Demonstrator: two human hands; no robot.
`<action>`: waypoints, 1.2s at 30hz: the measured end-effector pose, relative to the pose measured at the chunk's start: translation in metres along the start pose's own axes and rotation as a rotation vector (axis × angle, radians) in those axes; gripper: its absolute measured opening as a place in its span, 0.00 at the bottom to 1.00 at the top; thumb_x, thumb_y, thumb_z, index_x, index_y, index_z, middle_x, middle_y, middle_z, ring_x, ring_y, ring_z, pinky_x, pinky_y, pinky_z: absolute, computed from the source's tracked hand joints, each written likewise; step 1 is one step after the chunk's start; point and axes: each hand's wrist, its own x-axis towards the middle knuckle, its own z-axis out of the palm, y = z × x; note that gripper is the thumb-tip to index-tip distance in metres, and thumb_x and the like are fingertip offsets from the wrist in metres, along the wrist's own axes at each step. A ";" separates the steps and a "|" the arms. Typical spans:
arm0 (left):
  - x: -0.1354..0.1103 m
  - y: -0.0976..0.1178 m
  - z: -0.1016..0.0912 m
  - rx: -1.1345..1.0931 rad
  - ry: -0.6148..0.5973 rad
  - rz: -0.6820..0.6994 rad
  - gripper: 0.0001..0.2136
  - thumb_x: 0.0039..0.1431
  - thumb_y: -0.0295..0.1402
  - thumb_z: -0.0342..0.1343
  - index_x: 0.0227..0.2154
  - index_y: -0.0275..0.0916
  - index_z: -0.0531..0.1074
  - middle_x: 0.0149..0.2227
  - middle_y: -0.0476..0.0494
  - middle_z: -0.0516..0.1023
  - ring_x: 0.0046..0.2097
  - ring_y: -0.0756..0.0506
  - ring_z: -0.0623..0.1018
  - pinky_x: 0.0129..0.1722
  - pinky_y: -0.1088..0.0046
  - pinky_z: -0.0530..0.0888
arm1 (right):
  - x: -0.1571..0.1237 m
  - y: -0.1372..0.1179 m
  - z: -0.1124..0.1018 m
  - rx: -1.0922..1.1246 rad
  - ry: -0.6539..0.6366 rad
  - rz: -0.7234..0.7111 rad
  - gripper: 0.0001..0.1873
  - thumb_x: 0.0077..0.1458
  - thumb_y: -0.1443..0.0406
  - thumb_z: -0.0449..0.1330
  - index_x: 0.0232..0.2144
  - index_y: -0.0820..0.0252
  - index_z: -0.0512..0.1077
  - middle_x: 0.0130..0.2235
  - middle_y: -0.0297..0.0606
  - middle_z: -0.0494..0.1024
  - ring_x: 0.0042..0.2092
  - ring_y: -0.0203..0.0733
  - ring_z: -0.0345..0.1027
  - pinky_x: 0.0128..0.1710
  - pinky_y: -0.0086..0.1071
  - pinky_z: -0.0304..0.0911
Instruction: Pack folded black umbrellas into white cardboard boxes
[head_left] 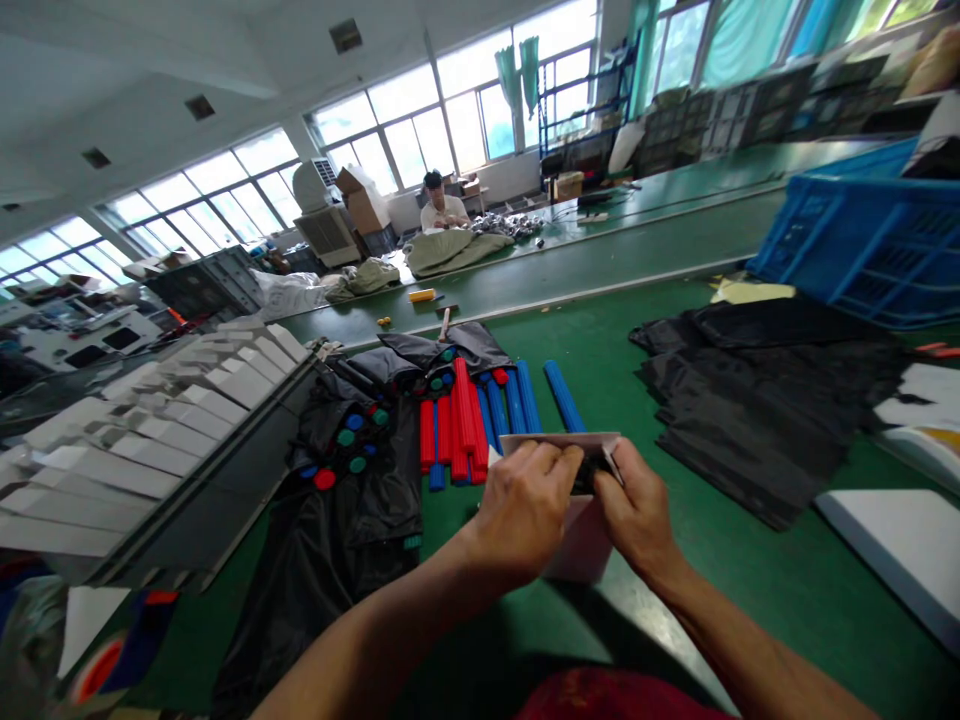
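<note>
In front of me an open white cardboard box (583, 545) stands upright between my hands, its top flaps raised. Something black (591, 474) sits in its mouth; its kind is mostly hidden by my fingers. My left hand (525, 510) is closed at the box's left side, fingers curled over the mouth beside the black thing. With thumb and fingers, my right hand (637, 510) grips the right edge of the box. Just beyond lie red ribbed rods (461, 420) and blue ribbed rods (564, 395) on the green table (600, 330).
Black pouches with coloured rod ends (360, 430) lie to the left, beside a grey crate (202, 480) of white boxes (150, 430). Flat black bags (757, 400) and a blue basket (855, 240) are at right. A person (442, 210) sits across the far table.
</note>
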 end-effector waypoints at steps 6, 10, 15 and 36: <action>0.015 0.002 -0.003 0.041 -0.195 0.028 0.09 0.62 0.26 0.46 0.42 0.36 0.69 0.38 0.41 0.75 0.39 0.43 0.76 0.38 0.65 0.74 | 0.000 -0.001 0.000 0.036 -0.024 0.017 0.03 0.50 0.64 0.50 0.27 0.56 0.62 0.23 0.29 0.66 0.25 0.36 0.59 0.25 0.29 0.56; 0.007 -0.003 0.000 -0.016 -0.117 -0.042 0.07 0.63 0.29 0.46 0.38 0.36 0.69 0.37 0.40 0.75 0.40 0.43 0.75 0.40 0.65 0.73 | 0.000 0.000 -0.001 0.021 -0.031 0.022 0.03 0.50 0.64 0.50 0.27 0.56 0.63 0.23 0.29 0.66 0.25 0.36 0.59 0.25 0.28 0.56; -0.004 -0.008 -0.001 -0.232 0.084 -0.129 0.06 0.57 0.25 0.51 0.38 0.36 0.69 0.36 0.43 0.75 0.37 0.46 0.74 0.39 0.69 0.72 | 0.001 -0.001 -0.001 0.033 -0.042 0.028 0.04 0.50 0.64 0.50 0.26 0.56 0.63 0.23 0.29 0.67 0.25 0.36 0.60 0.25 0.28 0.57; -0.024 -0.019 -0.003 0.132 0.391 -0.173 0.08 0.60 0.25 0.52 0.26 0.37 0.70 0.27 0.47 0.76 0.32 0.47 0.73 0.35 0.65 0.60 | 0.001 0.006 0.001 -0.002 -0.077 0.046 0.05 0.51 0.63 0.50 0.28 0.56 0.64 0.24 0.30 0.68 0.25 0.37 0.61 0.25 0.29 0.55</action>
